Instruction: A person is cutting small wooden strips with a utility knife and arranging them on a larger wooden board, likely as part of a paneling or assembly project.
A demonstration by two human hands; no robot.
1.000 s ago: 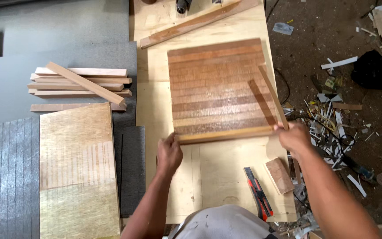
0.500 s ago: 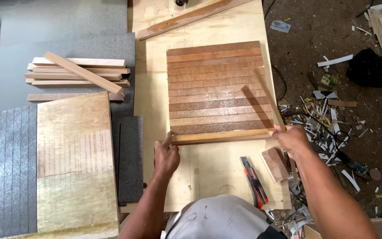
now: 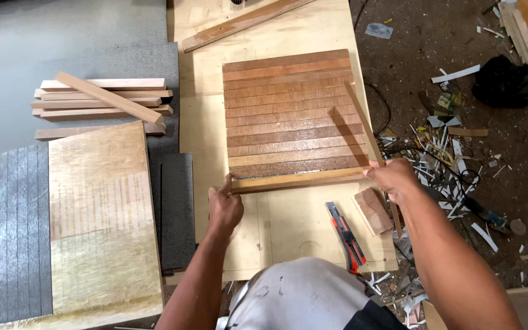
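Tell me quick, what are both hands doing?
Left hand: closed on the near wooden strip.
Right hand: closed on a thin slat at the strip's other end.

A pale plywood tabletop [image 3: 288, 232] fills the centre. At three o'clock, a brown dirt floor [image 3: 459, 36] strewn with offcuts; at nine o'clock, grey sheeting [image 3: 74, 36].

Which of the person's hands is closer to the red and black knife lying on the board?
Right. The right hand is just above the utility knife, while the left hand sits farther off.
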